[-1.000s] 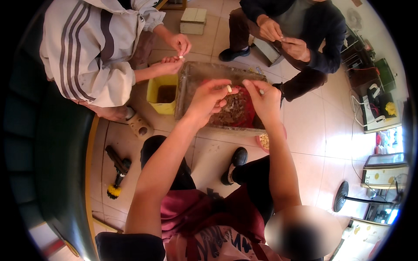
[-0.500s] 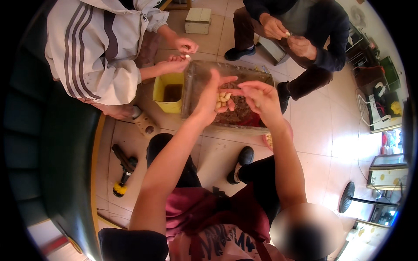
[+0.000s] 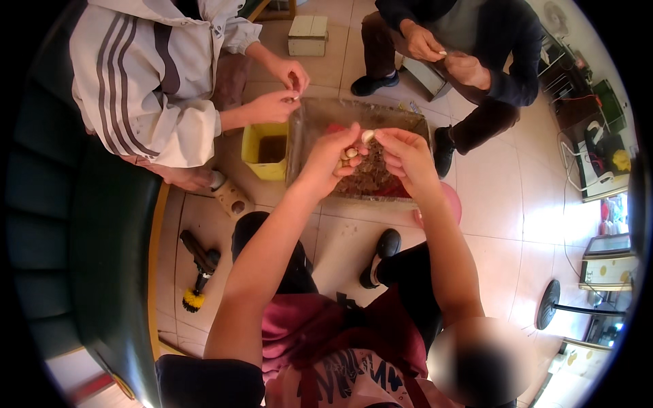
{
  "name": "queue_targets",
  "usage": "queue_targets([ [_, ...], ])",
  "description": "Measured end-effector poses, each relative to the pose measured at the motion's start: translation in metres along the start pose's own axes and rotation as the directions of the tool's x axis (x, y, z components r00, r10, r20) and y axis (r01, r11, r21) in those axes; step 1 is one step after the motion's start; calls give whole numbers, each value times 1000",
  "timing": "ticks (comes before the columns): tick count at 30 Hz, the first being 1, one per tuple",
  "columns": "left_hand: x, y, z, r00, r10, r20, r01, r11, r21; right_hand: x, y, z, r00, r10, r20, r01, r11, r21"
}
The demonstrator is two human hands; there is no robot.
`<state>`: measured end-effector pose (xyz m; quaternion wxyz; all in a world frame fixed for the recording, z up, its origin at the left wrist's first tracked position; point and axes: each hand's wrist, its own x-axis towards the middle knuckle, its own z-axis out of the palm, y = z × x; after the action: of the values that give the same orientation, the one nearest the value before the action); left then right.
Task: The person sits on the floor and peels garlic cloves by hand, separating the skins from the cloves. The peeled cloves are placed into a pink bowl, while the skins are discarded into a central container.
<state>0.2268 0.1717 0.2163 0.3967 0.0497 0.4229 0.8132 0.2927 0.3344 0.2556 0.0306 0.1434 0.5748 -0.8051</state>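
Note:
Above a large tub (image 3: 294, 146) my two hands are close together. Several pale garlic cloves (image 3: 350, 156) lie in the curled fingers of my left hand (image 3: 325, 158). Between the fingertips of my right hand (image 3: 410, 158) is one pale garlic clove (image 3: 368, 137), held up close to my left thumb. Whether the left thumb touches that clove I cannot tell. In the tub below lies a heap of brown, skin-like scraps (image 3: 371, 178), partly hidden by my hands. A pink bowl (image 3: 451, 204) is half covered by my right forearm.
A yellow bin (image 3: 253, 166) with dark contents stands against the tub's left side. Two co-workers sit beyond, their hands (image 3: 275, 102) and hands (image 3: 454, 62) each at a small pale piece. A brush tool (image 3: 198, 272) lies on the floor, left; a wooden box (image 3: 307, 37) is farther back.
My left thumb has come down toward the cloves, and my right fingertips now hold up one clove. The left co-worker's hands have come together.

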Motion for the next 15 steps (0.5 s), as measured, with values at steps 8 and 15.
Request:
queue_targets([
  [8,-2,3,-1,996,49,75,-47,998,-36,3,12,4,868,-491,-66,361,719,-593],
  [15,-1,3,1,995,100,-23,-98,993,58,-9,5,11,730,-661,176,489,326,-809],
])
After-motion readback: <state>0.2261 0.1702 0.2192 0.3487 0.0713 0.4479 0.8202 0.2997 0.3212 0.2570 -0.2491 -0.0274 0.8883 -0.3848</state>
